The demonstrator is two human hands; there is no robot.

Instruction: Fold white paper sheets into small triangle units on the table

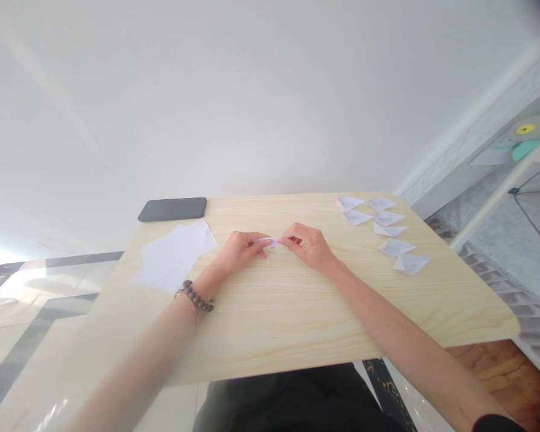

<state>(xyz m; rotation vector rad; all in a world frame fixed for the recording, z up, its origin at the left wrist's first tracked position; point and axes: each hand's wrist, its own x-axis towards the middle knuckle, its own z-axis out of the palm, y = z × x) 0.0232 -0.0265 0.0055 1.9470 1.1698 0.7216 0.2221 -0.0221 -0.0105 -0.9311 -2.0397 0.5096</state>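
Observation:
A small piece of folded white paper [273, 241] is pinched between my two hands, just above the middle of the table. My left hand [244, 249], with a dark beaded bracelet [197, 296] at its wrist, grips the paper's left part between thumb and fingers. The right end is held in the fingertips of my right hand [308, 245]. My fingers hide much of the paper, so its exact shape cannot be made out. Several folded white paper boats [391, 247] stand in loose rows to the right of my right hand.
Loose white sheets of paper [175, 255] lie overlapping on the left of the pale wooden table [288, 324]. A dark phone-shaped slab [173, 209] rests at the back left corner. Behind the table rises a white wall [261, 96]. A white pole [490, 204] stands beyond its right side.

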